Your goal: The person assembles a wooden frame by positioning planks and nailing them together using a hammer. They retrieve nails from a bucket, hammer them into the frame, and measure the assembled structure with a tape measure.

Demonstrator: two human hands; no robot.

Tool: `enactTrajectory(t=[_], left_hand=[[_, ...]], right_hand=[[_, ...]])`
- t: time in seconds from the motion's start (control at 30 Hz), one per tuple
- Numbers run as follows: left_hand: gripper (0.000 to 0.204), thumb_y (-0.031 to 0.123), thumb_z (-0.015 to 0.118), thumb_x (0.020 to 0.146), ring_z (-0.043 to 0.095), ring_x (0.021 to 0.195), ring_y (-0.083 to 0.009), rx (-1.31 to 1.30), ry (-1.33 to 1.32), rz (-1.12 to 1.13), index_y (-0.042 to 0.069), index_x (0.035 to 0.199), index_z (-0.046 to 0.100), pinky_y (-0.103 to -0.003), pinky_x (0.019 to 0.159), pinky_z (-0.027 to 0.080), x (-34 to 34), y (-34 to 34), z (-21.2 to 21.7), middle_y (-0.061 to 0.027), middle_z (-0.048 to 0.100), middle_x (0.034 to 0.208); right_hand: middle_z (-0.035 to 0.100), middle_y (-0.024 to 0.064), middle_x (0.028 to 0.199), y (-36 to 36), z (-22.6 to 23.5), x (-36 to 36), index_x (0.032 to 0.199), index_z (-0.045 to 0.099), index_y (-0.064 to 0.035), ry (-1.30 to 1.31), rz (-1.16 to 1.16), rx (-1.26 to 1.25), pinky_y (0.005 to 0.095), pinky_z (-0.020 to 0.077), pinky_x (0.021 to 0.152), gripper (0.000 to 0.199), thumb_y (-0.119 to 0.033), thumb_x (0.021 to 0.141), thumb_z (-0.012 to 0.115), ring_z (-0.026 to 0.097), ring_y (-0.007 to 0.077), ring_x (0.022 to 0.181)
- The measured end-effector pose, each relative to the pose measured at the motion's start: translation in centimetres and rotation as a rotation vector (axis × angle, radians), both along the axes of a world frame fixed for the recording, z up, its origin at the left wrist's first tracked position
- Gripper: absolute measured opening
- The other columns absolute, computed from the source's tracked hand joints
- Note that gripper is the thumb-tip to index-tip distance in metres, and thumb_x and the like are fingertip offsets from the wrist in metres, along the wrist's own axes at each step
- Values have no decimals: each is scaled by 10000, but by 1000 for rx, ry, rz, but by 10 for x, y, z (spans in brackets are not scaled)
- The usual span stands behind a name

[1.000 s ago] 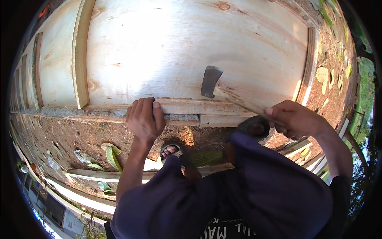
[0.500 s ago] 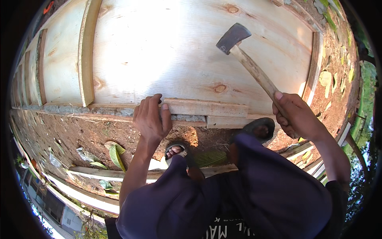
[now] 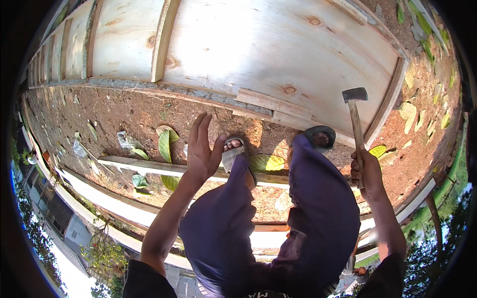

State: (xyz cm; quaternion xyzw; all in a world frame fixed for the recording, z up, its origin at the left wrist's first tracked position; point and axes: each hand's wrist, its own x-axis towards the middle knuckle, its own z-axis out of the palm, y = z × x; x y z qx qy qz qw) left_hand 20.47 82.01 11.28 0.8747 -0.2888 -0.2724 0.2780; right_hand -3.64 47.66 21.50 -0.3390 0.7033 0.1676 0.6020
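My right hand (image 3: 367, 174) is wrapped round the wooden handle of a hatchet (image 3: 356, 116), whose dark metal head points up and away from me. The hatchet is held over the right end of a wooden frame panel (image 3: 218, 54) faced with pale plywood. Off the frame's near edge, my left hand (image 3: 202, 146) is in the air with its fingers stretched and nothing in it. A short wood block (image 3: 276, 104) lies along that near edge, overlapping another piece beneath it.
Several wooden crosspieces (image 3: 165, 39) run across the panel at the left. Brown soil with green and yellow leaves (image 3: 165, 145) lies below the frame. A long timber strip (image 3: 134, 163) lies on the ground behind my sandalled feet (image 3: 319, 137).
My left hand has come off the short wood block and drawn back toward me. The hatchet has swung upright and moved to the right. The view has shifted, showing more ground.
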Motion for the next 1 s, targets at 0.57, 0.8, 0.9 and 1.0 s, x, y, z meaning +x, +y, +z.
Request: enactTrajectory(t=[0.57, 0.8, 0.9, 1.0], left_hand=[[540, 419, 464, 1062, 677, 1016, -193, 265, 912, 326, -54, 1274, 615, -349, 901, 515, -104, 210, 436, -139, 722, 1109], [393, 361, 605, 988, 697, 719, -208, 275, 785, 514, -21, 1066, 651, -340, 552, 516, -12, 259, 415, -113, 718, 868], [321, 285, 598, 989, 691, 705, -241, 121, 523, 378, -30, 1010, 659, -374, 579, 533, 35, 269, 400, -106, 694, 834], [274, 248, 614, 983, 699, 730, -263, -25, 103, 100, -19, 1003, 669, -381, 621, 557, 67, 312, 382, -137, 682, 839]], right_hand=[[639, 166, 611, 212, 409, -267, 796, 687, 65, 450, 749, 175, 391, 520, 504, 550, -445, 942, 543, 650, 230, 525], [549, 95, 580, 212, 473, -192, 768, 645, 41, 290, 556, 65, 353, 391, 411, 394, -313, 935, 683, 502, 180, 444], [659, 127, 643, 219, 412, -232, 815, 707, -36, 65, 655, -252, 400, 536, 583, 582, -568, 968, 528, 663, 246, 570], [693, 145, 693, 219, 361, -225, 848, 718, -50, -268, 728, -536, 441, 557, 633, 389, -401, 948, 583, 700, 282, 644]])
